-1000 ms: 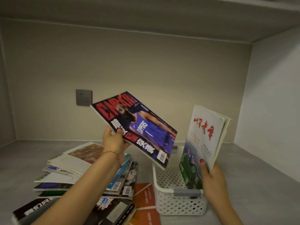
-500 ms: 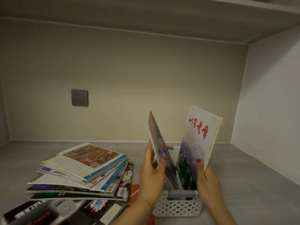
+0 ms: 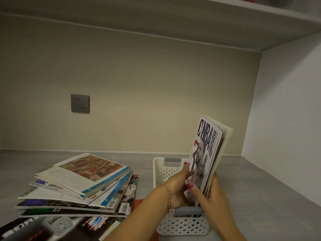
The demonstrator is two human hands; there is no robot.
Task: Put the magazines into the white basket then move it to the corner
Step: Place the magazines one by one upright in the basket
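A white perforated basket [image 3: 180, 226] with grey handles stands on the grey shelf surface at lower centre. Upright in it are a few magazines [image 3: 207, 150], the front one an NBA cover. My left hand [image 3: 178, 186] presses against that cover from the left, fingers inside the basket. From the right, my right hand [image 3: 212, 193] grips the magazines' lower edge, thumb on the cover. A fanned stack of magazines [image 3: 81, 181] lies flat to the left of the basket.
More dark magazines [image 3: 52, 228] lie at the bottom left, with an orange one [image 3: 137, 203] peeking out beside the basket. A grey wall socket [image 3: 80, 103] is on the back wall. The right wall meets the back wall at a corner [image 3: 243, 153].
My left hand carried the basketball magazine from above the stack into the basket and stood it against the one my right hand held. Both hands now hold the upright bundle.
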